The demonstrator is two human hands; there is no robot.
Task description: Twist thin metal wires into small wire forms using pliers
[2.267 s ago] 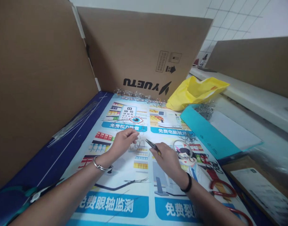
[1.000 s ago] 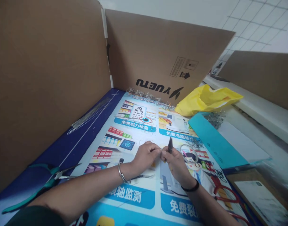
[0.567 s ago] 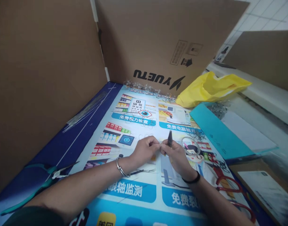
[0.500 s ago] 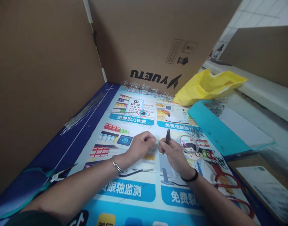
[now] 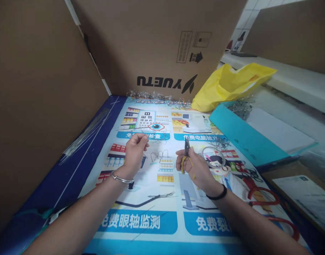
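My left hand point(image 5: 134, 152) is raised over the left half of a printed poster point(image 5: 166, 198), thumb and fingertips pinched together. Whatever they hold, if anything, is too thin to make out. Small pliers point(image 5: 187, 147) with dark pointed jaws and yellow handles rest in my right hand point(image 5: 202, 171), jaws pointing away from me. Between the hands is a thin bent wire point(image 5: 159, 156); whether it lies on the poster or hangs above it, I cannot tell. A coil of clear wire point(image 5: 213, 157) lies just right of my right hand.
Straight wires point(image 5: 85, 132) lie along the left side. Wire pieces point(image 5: 151, 95) are heaped at the back by a cardboard wall point(image 5: 151, 42). To the right are a yellow bag point(image 5: 231, 85), a turquoise folder point(image 5: 236, 138) and red-handled scissors point(image 5: 265, 196). Green-handled cutters point(image 5: 45, 213) are partly hidden by my left forearm.
My hands have moved apart, the left one leftward and away from the pliers. The right hand's grip has loosened, showing more of the yellow handles. The view has shifted slightly.
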